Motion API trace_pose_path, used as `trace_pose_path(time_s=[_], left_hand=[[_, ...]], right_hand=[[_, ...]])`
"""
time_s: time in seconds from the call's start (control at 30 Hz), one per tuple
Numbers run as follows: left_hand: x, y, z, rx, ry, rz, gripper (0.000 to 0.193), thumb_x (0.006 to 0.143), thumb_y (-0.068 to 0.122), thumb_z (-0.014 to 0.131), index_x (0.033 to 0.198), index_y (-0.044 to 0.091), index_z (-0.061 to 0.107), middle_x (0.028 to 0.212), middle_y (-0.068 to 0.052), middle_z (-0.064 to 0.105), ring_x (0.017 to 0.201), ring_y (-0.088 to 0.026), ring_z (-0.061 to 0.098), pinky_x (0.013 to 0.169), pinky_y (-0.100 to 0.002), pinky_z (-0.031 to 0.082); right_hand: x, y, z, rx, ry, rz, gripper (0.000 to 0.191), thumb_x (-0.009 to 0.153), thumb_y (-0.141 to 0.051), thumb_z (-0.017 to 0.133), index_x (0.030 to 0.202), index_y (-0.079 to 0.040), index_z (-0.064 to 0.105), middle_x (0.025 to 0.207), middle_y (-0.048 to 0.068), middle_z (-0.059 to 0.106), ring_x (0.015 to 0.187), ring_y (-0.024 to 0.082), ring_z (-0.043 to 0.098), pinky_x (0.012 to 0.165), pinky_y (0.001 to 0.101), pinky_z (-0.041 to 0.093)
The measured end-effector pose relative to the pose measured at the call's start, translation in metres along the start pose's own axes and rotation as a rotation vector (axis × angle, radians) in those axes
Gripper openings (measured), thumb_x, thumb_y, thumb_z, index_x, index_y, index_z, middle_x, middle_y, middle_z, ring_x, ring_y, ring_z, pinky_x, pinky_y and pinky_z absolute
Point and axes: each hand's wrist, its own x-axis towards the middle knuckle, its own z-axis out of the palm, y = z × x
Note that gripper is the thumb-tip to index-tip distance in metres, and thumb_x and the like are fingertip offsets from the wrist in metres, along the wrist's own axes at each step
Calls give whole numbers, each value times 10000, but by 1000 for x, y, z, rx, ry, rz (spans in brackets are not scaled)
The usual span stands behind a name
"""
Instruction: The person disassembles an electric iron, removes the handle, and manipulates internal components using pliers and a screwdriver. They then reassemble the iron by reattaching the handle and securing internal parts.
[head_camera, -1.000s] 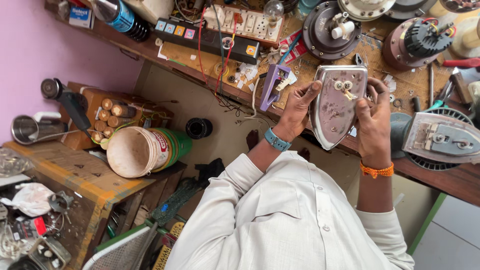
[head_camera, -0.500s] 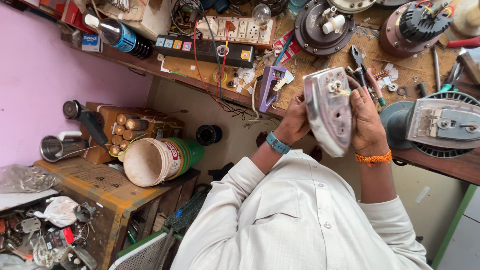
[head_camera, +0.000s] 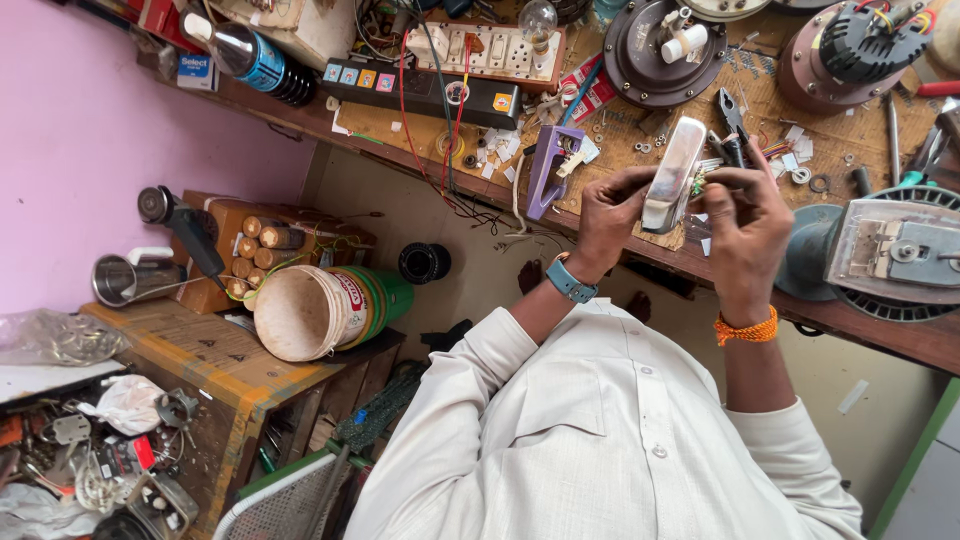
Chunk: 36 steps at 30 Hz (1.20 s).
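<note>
The iron (head_camera: 672, 175) is now turning on its edge, so only its thin shiny side is showing, where a moment ago its flat underside was facing up. That is letting the person get at the small wires by its back end. The left hand (head_camera: 608, 218) is wrapping around the iron from the side and holding it up, just above the tabletop (head_camera: 700, 255). The right hand (head_camera: 745, 225) is pinching at the little wires beside the iron with its fingertips. The tabletop is wooden and messy. Pliers (head_camera: 730, 115) are lying near the iron, and a purple handle (head_camera: 548, 170) is sitting to the side. A black power strip (head_camera: 420, 90) with red wires is lying farther back, near round motors (head_camera: 655, 45). The wall is pink. A bucket (head_camera: 325, 310) is lying on its side on a lower bench, next to a metal cup (head_camera: 130, 278).
</note>
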Motion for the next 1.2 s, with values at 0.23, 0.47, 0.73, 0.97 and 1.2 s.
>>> trace_pose_path(time_s=[0.23,0.47,0.73,0.97,1.2], left_hand=[[8,-13,-22,233,-68,18,248,1018,39,687,1257,-28,696,1124,-74,753,1016,-123,705,912,-287,597],[3,-28,-50,571,-160,118,312,949,-27,702,1256,26,704,1165,-83,765,1048,-135,727,913,-288,609],[22,-16,-56,868,-319,232,327,965,-10,659,1288,44,654,1147,-160,745,1065,-309,758,914,-351,605],[23,-24,-45,927,-274,180,373,998,94,638,1357,5,585,1071,-214,710,973,-352,747,830,-408,589],[5,-31,-52,864,-289,159,428,1016,64,543,1432,35,443,1119,-235,684,1030,-430,697,852,-473,564]], right_hand=[[-6,27,13,23,-2,107,125,1057,6,668,1150,89,672,1056,104,708,940,150,723,858,279,615],[-20,76,21,57,24,274,87,1021,11,690,1087,67,700,984,61,732,900,121,722,824,256,612],[-26,100,24,-204,23,97,84,1007,33,733,1087,58,727,981,104,745,886,145,713,766,270,573],[-20,107,26,-58,36,144,92,1034,-1,722,1107,55,714,1013,100,743,921,143,735,822,280,627],[-12,107,19,-73,-74,180,122,1028,-33,727,1124,41,727,1016,100,750,917,146,739,807,280,614]])
